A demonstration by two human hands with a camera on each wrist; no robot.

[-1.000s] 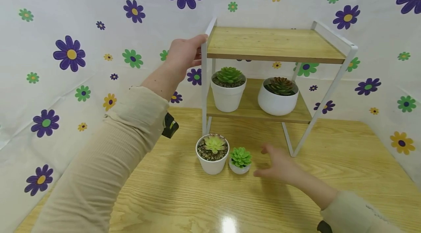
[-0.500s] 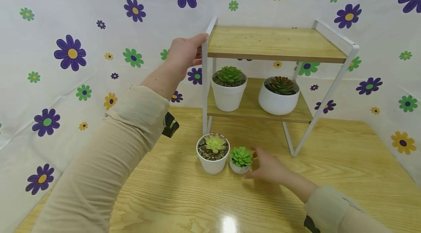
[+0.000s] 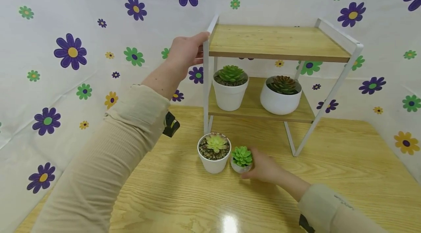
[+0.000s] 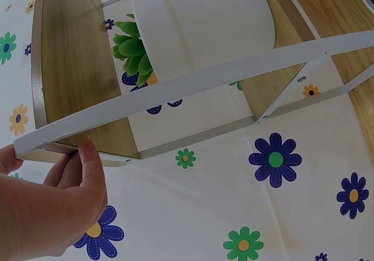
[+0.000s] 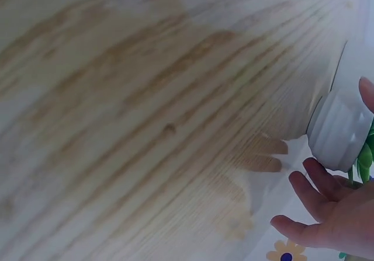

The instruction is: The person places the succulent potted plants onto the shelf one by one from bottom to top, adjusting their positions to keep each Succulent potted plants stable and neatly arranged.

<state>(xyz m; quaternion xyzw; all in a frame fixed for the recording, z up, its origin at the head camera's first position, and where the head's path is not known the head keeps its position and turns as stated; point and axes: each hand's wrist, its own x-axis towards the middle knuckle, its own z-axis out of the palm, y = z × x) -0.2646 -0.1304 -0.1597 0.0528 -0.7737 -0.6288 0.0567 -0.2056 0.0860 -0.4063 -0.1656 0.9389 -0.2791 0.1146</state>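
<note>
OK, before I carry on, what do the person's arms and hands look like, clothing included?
The left hand and right hand wear no gloves. The left sleeve is beige, finely ribbed, with a bunched cuff. The right sleeve is also beige, with a small dark marking too unclear to read. A black piece shows beside the left sleeve, another beside the right.

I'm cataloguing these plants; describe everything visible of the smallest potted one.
The smallest potted plant has a bright green rosette in a rounded, ceramic-looking white pot. It stands upright on the wooden table, before the shelf and right of a larger potted succulent. The right hand is around its right side; contact is unclear.
</note>
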